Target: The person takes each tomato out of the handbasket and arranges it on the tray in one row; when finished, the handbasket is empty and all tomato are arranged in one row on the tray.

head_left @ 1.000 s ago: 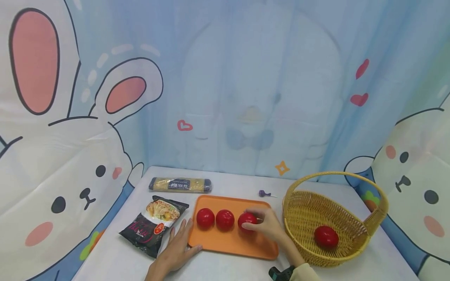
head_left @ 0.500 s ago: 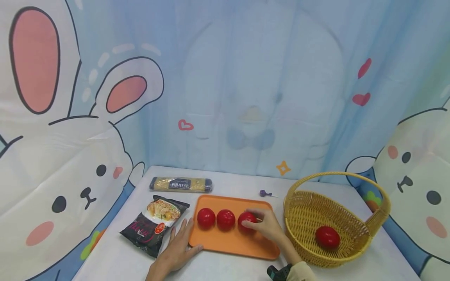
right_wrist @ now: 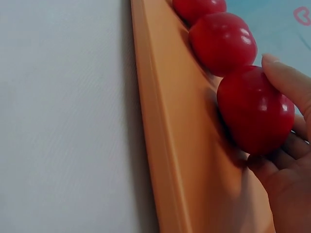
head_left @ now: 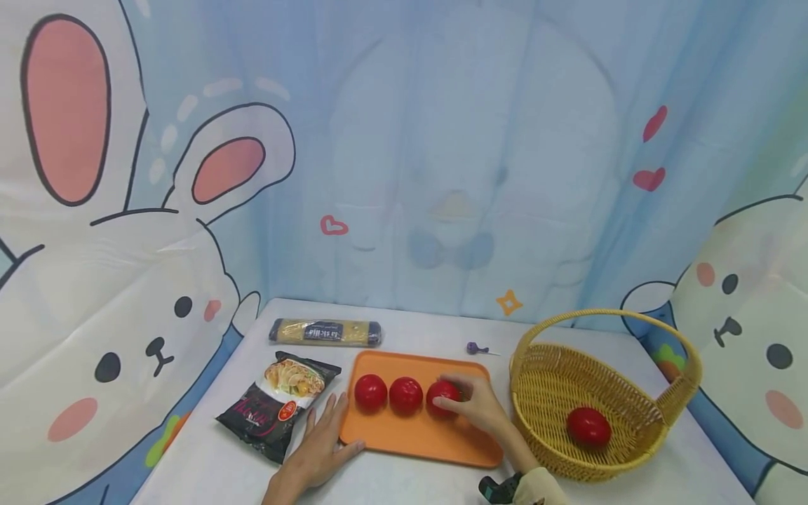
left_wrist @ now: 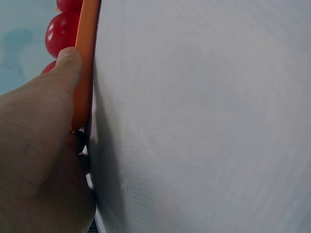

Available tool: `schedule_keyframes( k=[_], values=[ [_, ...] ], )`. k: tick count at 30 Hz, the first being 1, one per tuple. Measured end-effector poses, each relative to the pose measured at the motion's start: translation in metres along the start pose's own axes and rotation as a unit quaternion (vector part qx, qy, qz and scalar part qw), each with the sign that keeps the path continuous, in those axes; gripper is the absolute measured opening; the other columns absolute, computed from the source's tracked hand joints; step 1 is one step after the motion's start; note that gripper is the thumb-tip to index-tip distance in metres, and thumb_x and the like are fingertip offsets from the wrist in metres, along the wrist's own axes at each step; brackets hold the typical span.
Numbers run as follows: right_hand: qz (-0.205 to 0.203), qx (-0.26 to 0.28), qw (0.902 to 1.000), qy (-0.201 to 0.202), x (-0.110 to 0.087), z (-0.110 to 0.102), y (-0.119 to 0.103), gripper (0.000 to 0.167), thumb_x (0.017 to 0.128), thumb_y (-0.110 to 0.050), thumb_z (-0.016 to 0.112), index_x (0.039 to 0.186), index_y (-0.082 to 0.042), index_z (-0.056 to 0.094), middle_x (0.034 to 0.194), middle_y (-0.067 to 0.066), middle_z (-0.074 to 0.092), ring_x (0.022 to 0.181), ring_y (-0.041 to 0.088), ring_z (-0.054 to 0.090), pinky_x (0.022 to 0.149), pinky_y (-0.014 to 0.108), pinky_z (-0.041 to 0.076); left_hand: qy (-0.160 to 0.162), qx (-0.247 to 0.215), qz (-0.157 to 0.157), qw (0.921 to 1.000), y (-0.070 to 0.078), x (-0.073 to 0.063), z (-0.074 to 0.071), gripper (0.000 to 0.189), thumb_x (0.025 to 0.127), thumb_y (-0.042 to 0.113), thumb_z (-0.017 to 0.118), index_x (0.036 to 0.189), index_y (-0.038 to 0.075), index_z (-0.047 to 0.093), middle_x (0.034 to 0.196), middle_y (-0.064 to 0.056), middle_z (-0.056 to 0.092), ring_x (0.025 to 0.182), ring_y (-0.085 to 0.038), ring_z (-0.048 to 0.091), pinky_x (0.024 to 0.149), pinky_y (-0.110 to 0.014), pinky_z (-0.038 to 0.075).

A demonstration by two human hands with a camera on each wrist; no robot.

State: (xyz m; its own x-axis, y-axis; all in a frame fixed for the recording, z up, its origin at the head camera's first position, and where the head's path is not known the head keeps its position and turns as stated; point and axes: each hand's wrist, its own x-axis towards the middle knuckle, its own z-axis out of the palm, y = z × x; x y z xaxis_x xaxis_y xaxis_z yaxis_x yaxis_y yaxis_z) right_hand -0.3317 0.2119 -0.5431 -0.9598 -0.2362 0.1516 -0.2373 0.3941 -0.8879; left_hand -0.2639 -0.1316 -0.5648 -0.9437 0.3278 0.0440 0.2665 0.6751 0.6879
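Three red apples stand in a row on an orange tray (head_left: 429, 447) in the head view: the left apple (head_left: 370, 393), the middle apple (head_left: 406, 396) and the right apple (head_left: 439, 398). My right hand (head_left: 482, 407) holds the right apple, thumb on one side and fingers curled round the other, as the right wrist view also shows with the held apple (right_wrist: 252, 111). Flat and spread, my left hand (head_left: 318, 449) rests at the tray's left front corner. Its thumb (left_wrist: 68, 63) lies along the tray's edge in the left wrist view.
A yellow wicker basket (head_left: 524, 407) with a tall handle stands right of the tray, one red apple (head_left: 589, 428) inside. Left of the tray lies a black food packet (head_left: 280, 403). Behind are a pasta pack (head_left: 325, 332) and a small purple object (head_left: 477, 348).
Both hands and the apples stay practically where they were. The head view has shifted very slightly.
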Motion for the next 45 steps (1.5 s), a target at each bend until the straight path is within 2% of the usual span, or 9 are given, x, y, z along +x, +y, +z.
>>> schedule_keyframes(
  k=[9, 14, 20, 23, 26, 30, 36, 40, 45],
  values=[
    [-0.013, 0.007, 0.9998, -0.017, -0.005, 0.0, 0.005, 0.062, 0.09, -0.012, 0.089, 0.141, 0.011, 0.063, 0.14, 0.027, 0.069, 0.138, 0.045, 0.061, 0.117, 0.053, 0.049, 0.008, 0.0, 0.017, 0.9998, 0.0, -0.002, 0.0, 0.097, 0.099, 0.044, 0.077, 0.165, -0.009, 0.03, 0.173, -0.029, 0.028, 0.163, -0.05, 0.015, 0.129, -0.073, 0.002],
    [-0.008, 0.008, 0.9998, -0.017, -0.009, -0.002, 0.005, 0.07, 0.086, -0.011, 0.092, 0.144, 0.012, 0.061, 0.143, 0.027, 0.067, 0.142, 0.046, 0.057, 0.12, 0.056, 0.044, 0.004, 0.0, 0.014, 0.9999, 0.001, -0.003, 0.0, 0.097, 0.1, 0.045, 0.076, 0.166, -0.009, 0.028, 0.174, -0.029, 0.027, 0.164, -0.049, 0.014, 0.129, -0.073, 0.001],
    [-0.012, 0.021, 0.9992, -0.031, -0.011, -0.005, 0.01, 0.081, 0.079, -0.007, 0.097, 0.148, 0.011, 0.057, 0.147, 0.028, 0.063, 0.142, 0.046, 0.056, 0.119, 0.057, 0.044, 0.001, 0.0, 0.007, 1.0, 0.0, -0.003, -0.001, 0.098, 0.1, 0.046, 0.075, 0.166, -0.008, 0.028, 0.174, -0.028, 0.026, 0.164, -0.048, 0.014, 0.13, -0.073, 0.001],
    [-0.006, 0.01, 0.9997, -0.024, -0.014, -0.006, 0.009, 0.086, 0.077, -0.008, 0.098, 0.149, 0.011, 0.056, 0.149, 0.028, 0.062, 0.144, 0.046, 0.055, 0.12, 0.055, 0.043, 0.002, -0.004, 0.011, 0.9999, 0.0, -0.004, -0.001, 0.098, 0.1, 0.045, 0.075, 0.166, -0.008, 0.028, 0.174, -0.029, 0.026, 0.164, -0.049, 0.014, 0.129, -0.073, 0.0],
    [0.003, -0.022, 0.9997, -0.011, -0.022, -0.011, -0.005, 0.089, 0.077, -0.012, 0.099, 0.152, 0.007, 0.055, 0.153, 0.025, 0.06, 0.147, 0.043, 0.052, 0.122, 0.053, 0.041, 0.002, -0.005, 0.014, 0.9999, 0.0, -0.004, -0.001, 0.097, 0.1, 0.045, 0.075, 0.166, -0.008, 0.027, 0.174, -0.029, 0.026, 0.164, -0.048, 0.014, 0.129, -0.073, 0.0],
    [-0.012, -0.031, 0.9993, -0.017, -0.039, -0.029, -0.038, 0.082, 0.081, -0.016, 0.097, 0.152, -0.001, 0.059, 0.154, 0.019, 0.061, 0.149, 0.04, 0.051, 0.121, 0.05, 0.041, 0.004, -0.007, 0.015, 0.9998, -0.001, -0.002, -0.002, 0.097, 0.1, 0.046, 0.074, 0.166, -0.008, 0.027, 0.174, -0.029, 0.025, 0.164, -0.049, 0.013, 0.129, -0.073, -0.001],
    [-0.071, -0.048, 0.9954, -0.041, -0.07, -0.072, -0.068, 0.056, 0.086, -0.027, 0.094, 0.136, -0.013, 0.074, 0.135, 0.005, 0.076, 0.132, 0.028, 0.068, 0.111, 0.036, 0.055, 0.01, -0.012, 0.027, 0.9995, -0.003, 0.0, 0.0, 0.098, 0.1, 0.046, 0.074, 0.165, -0.01, 0.027, 0.173, -0.032, 0.025, 0.162, -0.053, 0.013, 0.127, -0.076, -0.001],
    [-0.082, -0.077, 0.9934, -0.02, -0.091, -0.101, -0.075, 0.05, 0.086, -0.027, 0.093, 0.132, -0.015, 0.078, 0.128, 0.0, 0.079, 0.124, 0.009, 0.071, 0.104, 0.025, 0.058, 0.009, -0.01, 0.026, 0.9996, -0.003, 0.0, 0.002, 0.098, 0.1, 0.046, 0.074, 0.165, -0.01, 0.027, 0.173, -0.031, 0.025, 0.162, -0.052, 0.013, 0.128, -0.075, -0.002],
    [-0.083, -0.102, 0.9911, 0.025, -0.11, -0.136, -0.06, 0.052, 0.086, -0.016, 0.092, 0.135, -0.008, 0.075, 0.13, 0.013, 0.077, 0.12, -0.001, 0.069, 0.097, 0.018, 0.058, 0.012, -0.007, 0.031, 0.9994, -0.004, -0.001, 0.002, 0.098, 0.1, 0.047, 0.074, 0.165, -0.01, 0.028, 0.173, -0.031, 0.027, 0.162, -0.053, 0.014, 0.128, -0.075, -0.001]
  ],
)
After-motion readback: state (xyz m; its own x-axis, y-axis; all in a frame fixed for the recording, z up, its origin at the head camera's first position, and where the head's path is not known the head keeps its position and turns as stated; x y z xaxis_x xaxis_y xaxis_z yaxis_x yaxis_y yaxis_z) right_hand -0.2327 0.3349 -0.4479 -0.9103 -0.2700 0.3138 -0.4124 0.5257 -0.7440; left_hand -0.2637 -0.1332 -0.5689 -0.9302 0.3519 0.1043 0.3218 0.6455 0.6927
